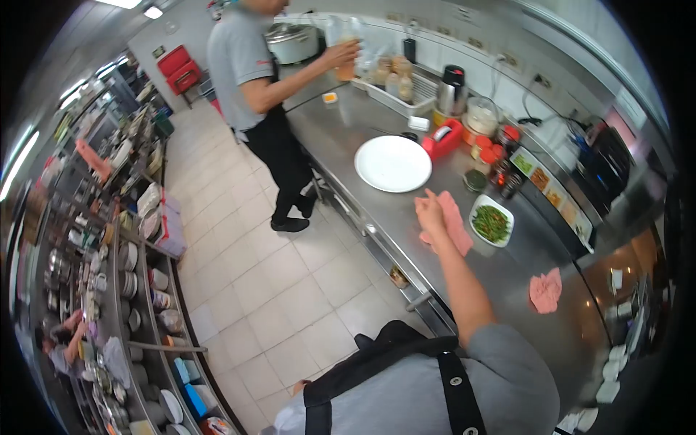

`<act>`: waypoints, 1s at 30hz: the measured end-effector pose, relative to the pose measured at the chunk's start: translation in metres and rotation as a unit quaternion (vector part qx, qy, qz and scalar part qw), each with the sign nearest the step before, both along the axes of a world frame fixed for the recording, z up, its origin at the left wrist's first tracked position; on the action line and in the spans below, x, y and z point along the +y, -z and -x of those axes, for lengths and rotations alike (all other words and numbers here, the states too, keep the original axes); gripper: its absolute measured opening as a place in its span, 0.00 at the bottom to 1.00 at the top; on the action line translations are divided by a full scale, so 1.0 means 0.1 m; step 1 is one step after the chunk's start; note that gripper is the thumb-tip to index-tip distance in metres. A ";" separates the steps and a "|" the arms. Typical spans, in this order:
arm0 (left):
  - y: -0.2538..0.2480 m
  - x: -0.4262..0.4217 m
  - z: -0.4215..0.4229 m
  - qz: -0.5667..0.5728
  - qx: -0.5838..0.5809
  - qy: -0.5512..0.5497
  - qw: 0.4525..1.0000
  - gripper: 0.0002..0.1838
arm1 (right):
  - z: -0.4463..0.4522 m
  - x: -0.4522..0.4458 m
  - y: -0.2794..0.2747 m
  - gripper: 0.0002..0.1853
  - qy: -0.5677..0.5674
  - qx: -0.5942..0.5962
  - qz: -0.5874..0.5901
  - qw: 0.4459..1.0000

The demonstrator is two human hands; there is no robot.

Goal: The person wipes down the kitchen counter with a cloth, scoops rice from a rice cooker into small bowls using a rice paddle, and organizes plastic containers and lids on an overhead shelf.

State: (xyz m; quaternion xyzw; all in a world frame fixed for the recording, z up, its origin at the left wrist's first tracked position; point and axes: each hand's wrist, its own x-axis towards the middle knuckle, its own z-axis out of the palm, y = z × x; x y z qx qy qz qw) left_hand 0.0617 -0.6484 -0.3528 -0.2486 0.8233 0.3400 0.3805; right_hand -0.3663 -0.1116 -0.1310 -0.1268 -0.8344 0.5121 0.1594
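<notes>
My right hand [430, 212] is stretched over the steel counter, its fingers partly extended towards a large white plate [392, 164]. A pink cloth [454, 223] lies beneath and beside this hand; whether they touch is unclear. To the right of the cloth stands a square white bowl [492, 222] of chopped green vegetables. Only a sliver of my left hand [300, 386] shows beside my apron, with its fingers hidden.
A co-worker [254, 94] stands at the counter's far end, one hand raised by bottles. Jars [482, 156], a red container [444, 139], a thermos [452, 90] and a white basket [406, 101] line the wall. Another pink cloth [545, 291] lies right. Shelves of dishes [130, 283] stand left.
</notes>
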 end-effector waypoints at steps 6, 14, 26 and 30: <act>-0.08 0.46 0.44 -0.055 0.122 -0.087 0.987 0.21 | 0.56 -0.05 0.05 0.31 -0.032 -0.084 0.496 0.863; -0.33 0.37 0.74 -0.031 0.094 -0.241 0.966 0.19 | 0.96 0.14 0.49 0.20 -0.043 -0.118 0.518 0.846; 0.06 -0.03 1.89 -0.012 0.072 -0.220 0.973 0.18 | 0.79 -0.82 -0.37 0.22 -0.201 -0.183 0.363 0.891; 0.08 -0.07 2.76 -0.039 0.187 -0.217 0.957 0.18 | 1.20 -1.74 -0.22 0.22 -0.366 -0.264 0.369 0.813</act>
